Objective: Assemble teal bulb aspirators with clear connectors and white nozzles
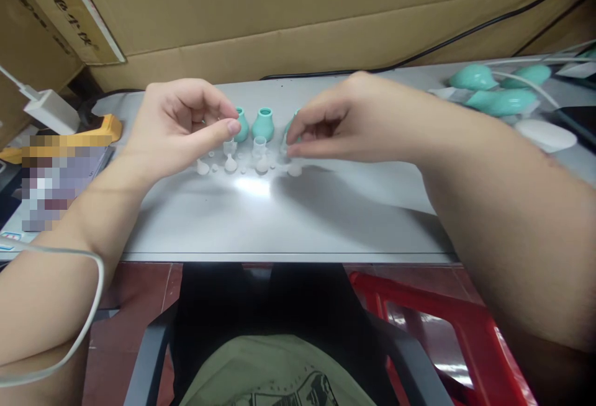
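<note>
At a grey desk (279, 226), a left hand (179, 117) and right hand (354, 117) hover apart, fingers curled, any grip unclear. Teal bottles (263, 125), one near the left fingertips, clear cups (259, 147), one near the right, and white discs (262, 165) sit unjoined.

Small turquoise bulb-shaped bottles (263, 125) stand upright, open-mouthed, in a row; clear plastic cups (259, 147) and flat white round-ended pieces (231, 164) lie before them.

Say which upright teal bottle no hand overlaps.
The middle teal bottle of the three visible: the left hand covers part of the left bottle, and the right hand covers part of the right bottle.
</note>
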Motion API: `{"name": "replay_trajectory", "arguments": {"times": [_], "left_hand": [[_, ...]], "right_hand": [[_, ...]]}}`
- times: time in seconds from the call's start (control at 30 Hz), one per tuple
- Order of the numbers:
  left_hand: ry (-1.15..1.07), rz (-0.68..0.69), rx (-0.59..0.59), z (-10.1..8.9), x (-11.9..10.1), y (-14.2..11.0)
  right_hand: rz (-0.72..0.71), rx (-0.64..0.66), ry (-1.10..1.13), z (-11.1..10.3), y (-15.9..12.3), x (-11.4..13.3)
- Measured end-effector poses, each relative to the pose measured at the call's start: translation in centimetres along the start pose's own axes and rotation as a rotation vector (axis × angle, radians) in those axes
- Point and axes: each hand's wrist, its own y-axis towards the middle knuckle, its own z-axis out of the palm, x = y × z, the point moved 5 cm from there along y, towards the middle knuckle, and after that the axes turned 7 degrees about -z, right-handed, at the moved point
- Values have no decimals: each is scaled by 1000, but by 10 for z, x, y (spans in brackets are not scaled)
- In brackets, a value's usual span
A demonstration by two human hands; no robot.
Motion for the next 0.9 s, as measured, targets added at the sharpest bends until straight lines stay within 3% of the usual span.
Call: {"name": "replay_trajectory", "arguments": {"times": [0.13, 0.3, 0.5, 0.6, 0.73, 0.8, 0.9], "left_hand": [[-46, 17, -14, 1, 1, -1], [-36, -25, -6, 1, 0, -4], [-27, 47, 20, -2, 4, -5], [-62, 55, -8, -1, 1, -5], [-67, 103, -45, 3, -12, -4], [-108, 69, -6, 8, -17, -4], [-189, -121, 152, 18, -19, -5]], "right_hand": [[-11, -164, 0, -7, 0, -8], [8, -82, -113, 7, 9, -21], [35, -35, -116, 10, 11, -21], [43, -171, 57, 1, 7, -13], [-80, -400, 495, -3, 2, 2], [-159, -418, 645, 2, 3, 10], [-234, -400, 766, 15, 9, 17]]}}
